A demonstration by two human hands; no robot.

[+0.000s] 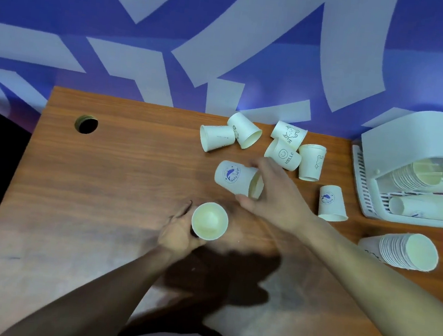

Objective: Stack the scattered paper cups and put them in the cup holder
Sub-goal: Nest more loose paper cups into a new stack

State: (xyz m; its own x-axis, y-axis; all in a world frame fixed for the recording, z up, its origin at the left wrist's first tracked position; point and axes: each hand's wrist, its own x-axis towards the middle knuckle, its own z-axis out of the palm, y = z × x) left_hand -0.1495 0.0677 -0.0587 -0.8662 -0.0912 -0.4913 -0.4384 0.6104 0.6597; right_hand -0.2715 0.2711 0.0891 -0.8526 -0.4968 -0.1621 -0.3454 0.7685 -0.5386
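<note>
My left hand (180,232) grips an upright paper cup (209,221), its mouth facing up at me. My right hand (275,193) reaches over a cup with a blue fish print (232,176) lying on its side; thumb and fingers straddle its open rim, and I cannot tell whether they squeeze it. Several more white cups lie scattered behind: two at the back (216,141) (243,133), a bear cup (289,133), a HELLO cup (285,155), an upside-down cup (310,162) and another fish cup (332,204). The white cup holder (411,139) stands at the right, with stacked cups inside.
A long stack of cups (404,251) lies on its side at the table's right edge. The wooden table (101,195) has a round cable hole (86,124) at the back left. A blue and white patterned wall rises behind.
</note>
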